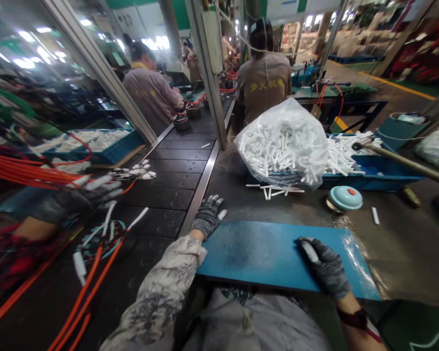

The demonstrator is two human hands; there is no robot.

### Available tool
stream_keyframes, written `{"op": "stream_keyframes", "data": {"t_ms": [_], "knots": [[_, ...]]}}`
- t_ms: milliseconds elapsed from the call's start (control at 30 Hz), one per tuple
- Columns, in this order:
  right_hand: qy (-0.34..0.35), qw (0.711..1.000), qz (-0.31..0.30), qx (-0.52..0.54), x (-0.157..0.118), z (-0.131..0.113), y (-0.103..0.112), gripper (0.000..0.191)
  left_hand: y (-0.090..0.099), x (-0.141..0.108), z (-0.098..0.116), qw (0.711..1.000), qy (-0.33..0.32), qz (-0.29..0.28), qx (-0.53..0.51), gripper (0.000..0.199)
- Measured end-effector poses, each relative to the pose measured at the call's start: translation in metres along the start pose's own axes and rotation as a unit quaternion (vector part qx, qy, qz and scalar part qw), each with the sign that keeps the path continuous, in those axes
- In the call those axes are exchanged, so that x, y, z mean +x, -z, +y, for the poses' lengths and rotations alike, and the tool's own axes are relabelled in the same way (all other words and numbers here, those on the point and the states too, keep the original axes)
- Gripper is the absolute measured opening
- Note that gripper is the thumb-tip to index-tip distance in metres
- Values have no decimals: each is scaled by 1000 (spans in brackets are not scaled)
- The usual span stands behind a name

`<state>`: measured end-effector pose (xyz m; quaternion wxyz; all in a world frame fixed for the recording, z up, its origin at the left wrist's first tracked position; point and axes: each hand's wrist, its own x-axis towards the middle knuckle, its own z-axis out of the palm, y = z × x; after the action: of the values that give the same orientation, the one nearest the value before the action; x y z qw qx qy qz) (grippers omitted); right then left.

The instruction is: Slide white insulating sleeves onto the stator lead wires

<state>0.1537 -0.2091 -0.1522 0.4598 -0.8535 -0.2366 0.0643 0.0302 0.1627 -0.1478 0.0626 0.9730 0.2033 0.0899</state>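
My left hand (208, 215), in a grey striped glove, lies with its fingers stretched out at the far left corner of a blue mat (263, 253), beside the conveyor's metal edge. It holds nothing. Over the right part of the mat rests my right hand (325, 265), gloved too, its thumb toward me and its fingers loosely bent. No object shows in it; the underside of its fingers is hidden. Beyond the mat, a round light-blue tin-like object (345, 198) with a red spot stands on the bench. Several thin white tubes (274, 191) lie loose nearby.
A clear bag of white tubes (283, 141) leans on a blue tray (384, 168). On the left, a dark slatted conveyor (161, 195) carries a coil with orange leads (104, 241). A co-worker's gloved hand (95, 192) reaches over it, blurred. A metal post (209, 78) rises ahead.
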Motion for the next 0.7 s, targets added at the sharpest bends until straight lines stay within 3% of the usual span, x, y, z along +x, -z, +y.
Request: {"op": "stream_keyframes", "data": {"t_ms": [700], "knots": [[-5, 1000, 1, 3, -1, -6, 2, 54, -1, 0, 1, 1000, 4, 7, -2, 43]]}}
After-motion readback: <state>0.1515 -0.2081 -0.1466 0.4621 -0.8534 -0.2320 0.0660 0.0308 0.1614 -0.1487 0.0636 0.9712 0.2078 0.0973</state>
